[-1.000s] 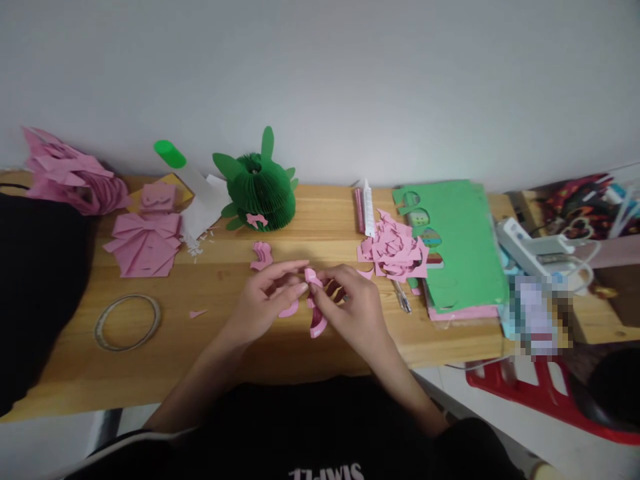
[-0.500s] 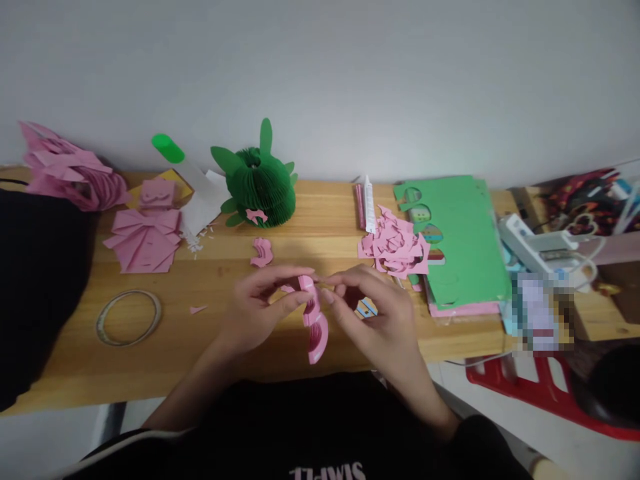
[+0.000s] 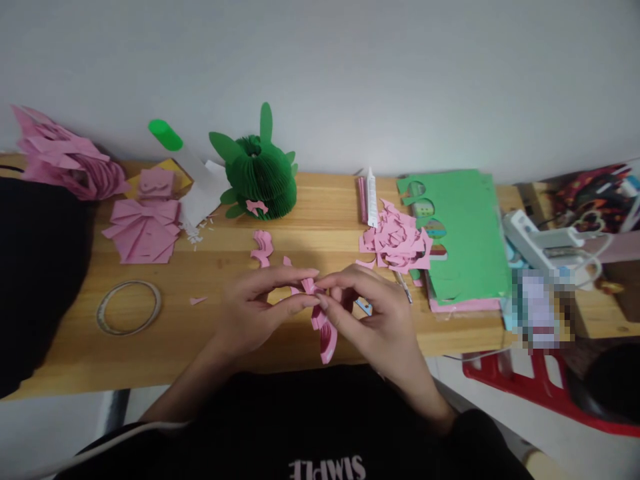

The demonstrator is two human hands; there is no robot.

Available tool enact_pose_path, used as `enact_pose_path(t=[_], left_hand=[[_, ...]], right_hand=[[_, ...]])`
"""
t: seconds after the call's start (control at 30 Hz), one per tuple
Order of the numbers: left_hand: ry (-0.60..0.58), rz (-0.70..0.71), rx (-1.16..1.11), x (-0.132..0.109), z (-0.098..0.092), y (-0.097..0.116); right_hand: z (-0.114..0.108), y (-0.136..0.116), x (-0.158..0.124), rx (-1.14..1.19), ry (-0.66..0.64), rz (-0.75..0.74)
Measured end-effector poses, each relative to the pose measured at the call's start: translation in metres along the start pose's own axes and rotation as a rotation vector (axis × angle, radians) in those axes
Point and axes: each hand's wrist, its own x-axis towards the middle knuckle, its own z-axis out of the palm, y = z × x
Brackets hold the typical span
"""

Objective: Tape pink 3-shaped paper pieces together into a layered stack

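- My left grip (image 3: 257, 303) is clamped, thumb and forefinger, on the top end of the pink strip (image 3: 327, 343); my right grip (image 3: 375, 307) meets its side, though I can't tell whether it pinches.
- The strip hangs between my two grips, over the middle of the tabletop's (image 3: 210, 347) near edge.
- It looks like layered paper: I judge it light, springy, quick to crease, hardly slippery.
- I'd hold it across the layers, gently, keeping pressure off the curved lower end.
- One strip in my hold; two pink curves (image 3: 263, 247) lie beyond my left grip, one partly covered.
- Toward the far edge: one green ornament (image 3: 265, 177), one white tube (image 3: 371, 203).
- Nearer the right end: one scrap heap (image 3: 395, 240), its pieces uncountable.
- Nearer the left end: one ring (image 3: 101, 313).
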Motion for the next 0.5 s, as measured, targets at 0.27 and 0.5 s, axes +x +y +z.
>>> enact_pose_path(t=[0.27,0.5], left_hand=[[-0.028,-0.111,0.049,-0.0024,-0.0015,0.0055],[-0.042,-0.146,0.077,-0.0033,-0.0020,0.0059]], right_hand=[[-0.0013,0.0015,-0.0026,0.068,-0.019,0.059],[-0.0020,0.0000,-0.0031,0.092,-0.018,0.079]])
